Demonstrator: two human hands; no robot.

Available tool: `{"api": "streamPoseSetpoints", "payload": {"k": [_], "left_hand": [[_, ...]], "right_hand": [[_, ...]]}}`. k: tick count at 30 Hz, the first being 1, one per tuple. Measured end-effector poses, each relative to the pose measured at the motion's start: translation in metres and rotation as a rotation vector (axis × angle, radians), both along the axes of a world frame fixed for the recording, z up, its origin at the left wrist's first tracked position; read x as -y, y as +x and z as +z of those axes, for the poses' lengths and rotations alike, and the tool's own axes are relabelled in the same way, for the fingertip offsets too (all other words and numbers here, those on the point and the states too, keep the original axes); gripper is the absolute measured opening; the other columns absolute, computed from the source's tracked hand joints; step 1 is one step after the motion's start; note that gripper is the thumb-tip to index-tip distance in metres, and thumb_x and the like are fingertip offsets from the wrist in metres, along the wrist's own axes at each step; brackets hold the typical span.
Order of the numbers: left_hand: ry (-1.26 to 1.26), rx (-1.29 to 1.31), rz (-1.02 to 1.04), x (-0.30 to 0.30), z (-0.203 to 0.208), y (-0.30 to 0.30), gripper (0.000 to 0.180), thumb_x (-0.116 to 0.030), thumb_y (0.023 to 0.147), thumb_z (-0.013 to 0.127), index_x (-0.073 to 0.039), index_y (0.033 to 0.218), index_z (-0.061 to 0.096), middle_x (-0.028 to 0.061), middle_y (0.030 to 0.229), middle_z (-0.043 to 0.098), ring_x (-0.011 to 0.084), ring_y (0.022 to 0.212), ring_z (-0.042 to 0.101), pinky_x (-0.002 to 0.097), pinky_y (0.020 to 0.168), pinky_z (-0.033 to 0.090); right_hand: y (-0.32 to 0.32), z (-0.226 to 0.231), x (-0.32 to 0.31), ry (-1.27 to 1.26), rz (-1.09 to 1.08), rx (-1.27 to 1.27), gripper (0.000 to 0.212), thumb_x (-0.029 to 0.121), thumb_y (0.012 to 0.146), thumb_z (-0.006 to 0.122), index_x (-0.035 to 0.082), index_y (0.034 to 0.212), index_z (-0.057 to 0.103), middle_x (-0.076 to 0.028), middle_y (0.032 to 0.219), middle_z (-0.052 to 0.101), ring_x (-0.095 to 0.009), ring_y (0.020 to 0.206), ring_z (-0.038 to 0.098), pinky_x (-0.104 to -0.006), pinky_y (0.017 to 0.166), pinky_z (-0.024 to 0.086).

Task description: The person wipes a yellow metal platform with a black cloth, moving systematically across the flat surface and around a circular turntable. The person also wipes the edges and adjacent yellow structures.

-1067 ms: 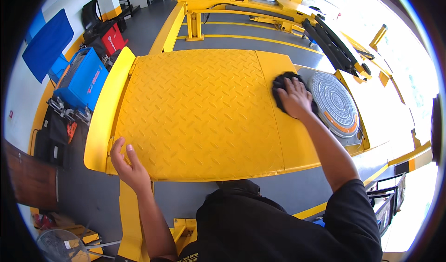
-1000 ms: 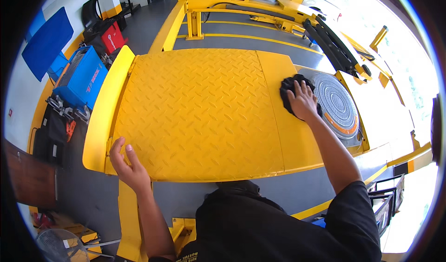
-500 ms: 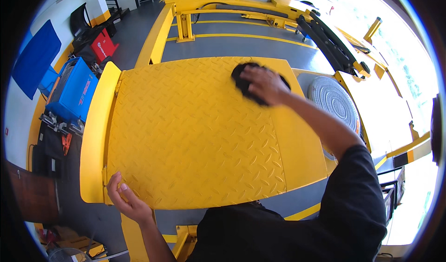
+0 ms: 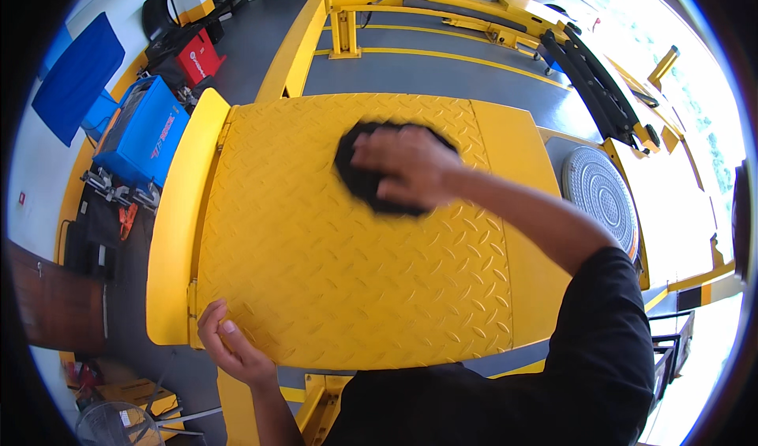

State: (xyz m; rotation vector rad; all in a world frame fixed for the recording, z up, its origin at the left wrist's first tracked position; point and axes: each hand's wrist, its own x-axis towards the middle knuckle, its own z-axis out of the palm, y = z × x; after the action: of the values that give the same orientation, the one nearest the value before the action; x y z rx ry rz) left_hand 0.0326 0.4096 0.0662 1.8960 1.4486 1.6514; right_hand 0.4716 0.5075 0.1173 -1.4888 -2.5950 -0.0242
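A black cloth (image 4: 359, 185) lies on a yellow tread plate (image 4: 339, 288) with a raised diamond pattern. My right hand (image 4: 410, 160) presses it down, palm on top, fingers stretched over it and blurred by motion. The cloth spreads out past the fingertips, near the far middle of the plate. At the near left corner, my left hand (image 4: 237, 350) is by the plate's edge, holding nothing, with fingers loosely bent and the thumb apart. Whether it touches the plate is hard to tell.
A raised yellow flap (image 4: 174, 248) borders the plate on the left. To the right sits a round grey turntable (image 4: 600, 197). A blue machine (image 4: 142, 134) and a red case (image 4: 199, 57) stand by the left wall. Yellow lift beams (image 4: 296, 47) run beyond the plate.
My right hand has slid the black cloth leftward and nearer across the plate. The left hand stays by the near left corner. The whole view has shifted slightly.
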Motion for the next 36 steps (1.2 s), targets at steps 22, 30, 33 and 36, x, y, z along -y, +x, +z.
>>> {"api": "streamPoseSetpoints", "payload": {"k": [22, 30, 33, 36], "left_hand": [[0.082, -0.108, 0.094, -0.005, 0.002, -0.004, 0.029, -0.022, 0.112, 0.057, -0.003, 0.133, 0.064, 0.0145, 0.134, 0.071, 0.0294, 0.121, 0.064, 0.0407, 0.102, 0.05], [0.057, 0.047, 0.121, 0.002, -0.008, -0.007, 0.051, -0.041, 0.114, 0.048, -0.004, 0.149, 0.053, 0.015, 0.152, 0.063, 0.0306, 0.137, 0.059, 0.0435, 0.11, 0.044], [0.072, 0.015, 0.117, 0.0, -0.006, -0.004, 0.058, -0.049, 0.115, 0.047, -0.005, 0.151, 0.052, 0.0154, 0.154, 0.062, 0.0317, 0.138, 0.059, 0.045, 0.111, 0.045], [0.104, -0.022, 0.091, -0.006, -0.007, 0.001, 0.059, -0.051, 0.116, 0.047, -0.005, 0.153, 0.052, 0.016, 0.154, 0.061, 0.0328, 0.138, 0.059, 0.046, 0.11, 0.046]], "right_hand": [[-0.191, -0.014, -0.195, 0.037, -0.329, 0.001, 0.074, 0.062, 0.111, 0.041, 0.021, 0.173, 0.035, -0.01, 0.18, 0.034, -0.034, 0.164, 0.033, -0.0673, 0.129, 0.025], [-0.247, -0.01, -0.017, -0.007, 0.285, -0.16, 0.067, 0.062, 0.106, 0.051, 0.026, 0.162, 0.055, -0.008, 0.174, 0.046, -0.031, 0.157, 0.044, -0.0605, 0.124, 0.035], [-0.169, -0.016, -0.091, 0.112, -0.19, -0.002, 0.069, 0.065, 0.107, 0.049, 0.029, 0.166, 0.049, -0.003, 0.176, 0.042, -0.032, 0.159, 0.041, -0.0642, 0.123, 0.034], [-0.115, -0.013, -0.164, -0.025, -0.468, 0.051, 0.075, 0.07, 0.111, 0.037, 0.031, 0.175, 0.032, -0.004, 0.184, 0.027, -0.034, 0.168, 0.025, -0.0686, 0.13, 0.022]]}}
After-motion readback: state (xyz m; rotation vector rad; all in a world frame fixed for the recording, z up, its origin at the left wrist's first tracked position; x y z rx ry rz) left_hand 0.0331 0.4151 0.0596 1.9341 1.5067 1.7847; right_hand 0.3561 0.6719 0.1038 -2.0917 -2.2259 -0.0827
